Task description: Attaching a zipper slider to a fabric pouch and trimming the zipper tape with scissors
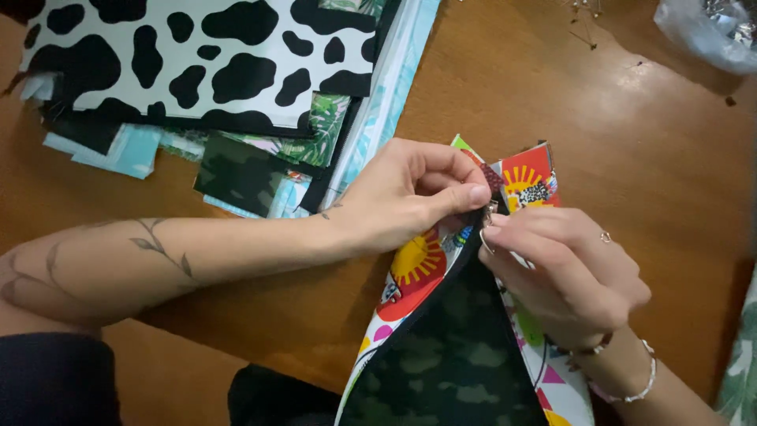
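My left hand and right hand pinch a small metal clip onto the colourful pouch, which points up, away from the wooden table's near edge.

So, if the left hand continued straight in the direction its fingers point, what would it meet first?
Probably the right hand: the left hand points right, fingertips nearly touching it over the colourful fabric pouch.

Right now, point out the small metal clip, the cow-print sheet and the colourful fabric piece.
small metal clip point(490, 211), head view, its silver body between the fingertips.
cow-print sheet point(205, 55), head view, middle of its top face.
colourful fabric piece point(416, 264), head view, the sun-print panel.
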